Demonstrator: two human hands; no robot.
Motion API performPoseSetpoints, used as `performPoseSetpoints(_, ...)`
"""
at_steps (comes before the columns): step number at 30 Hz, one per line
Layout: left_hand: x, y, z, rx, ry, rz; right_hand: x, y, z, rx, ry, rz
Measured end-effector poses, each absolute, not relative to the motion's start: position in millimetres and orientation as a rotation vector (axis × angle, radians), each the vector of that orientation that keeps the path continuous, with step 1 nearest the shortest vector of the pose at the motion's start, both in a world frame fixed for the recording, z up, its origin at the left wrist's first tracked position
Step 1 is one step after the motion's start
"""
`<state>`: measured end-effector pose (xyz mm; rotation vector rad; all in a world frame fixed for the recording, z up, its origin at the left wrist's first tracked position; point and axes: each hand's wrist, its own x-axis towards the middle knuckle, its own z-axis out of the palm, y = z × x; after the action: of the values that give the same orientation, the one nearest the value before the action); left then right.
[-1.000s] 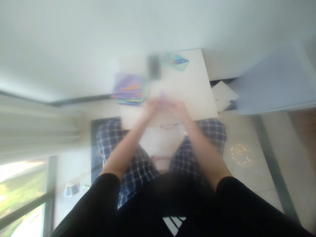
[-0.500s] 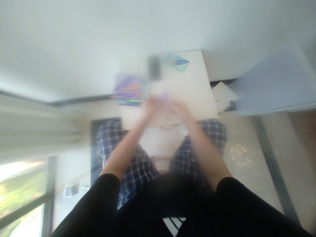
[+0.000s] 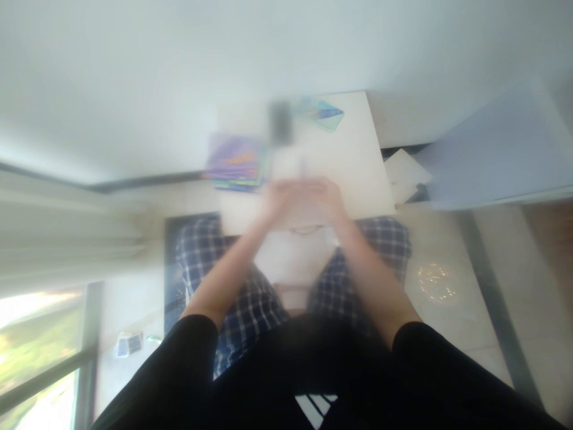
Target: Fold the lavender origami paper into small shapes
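Note:
Above the near part of the white table (image 3: 358,167), my left hand (image 3: 278,197) and my right hand (image 3: 326,196) meet, both closed, their fingers smeared by haze. A small purple piece (image 3: 304,167) stands up from between the fingertips. It is thin and pale, perhaps folded paper, and mostly hidden by the fingers. To the left of my hands lies a stack of colourful flat sheets or packets (image 3: 235,161), purple on top.
A dark blurred object (image 3: 280,122) is toward the table's back. Beside it lie blue-green flat packets (image 3: 324,113). A pale panel (image 3: 496,149) slants up at the right. White wall rises behind the table. My knees in checked trousers (image 3: 385,239) are against its front.
My hands have drawn closer together and slightly toward me, with the fingers now forming a flatter line. Less of the purple piece shows. The things on the table have stayed put.

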<state>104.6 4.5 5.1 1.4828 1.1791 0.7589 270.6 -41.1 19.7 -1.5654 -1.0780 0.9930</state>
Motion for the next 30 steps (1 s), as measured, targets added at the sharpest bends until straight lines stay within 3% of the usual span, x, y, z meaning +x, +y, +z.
performPoseSetpoints(8,101,6,11,1.433,1.104,0.775,275,-39,11,-1.519,-1.083,0.981)
performPoseSetpoints(18,107,12,-12,1.398,1.041,0.950,273,-40,10,-1.387,-0.883,1.229)
performPoseSetpoints(30,103,17,-2,1.538,1.053,0.833,276,-35,-1,-1.444,-0.924,1.015)
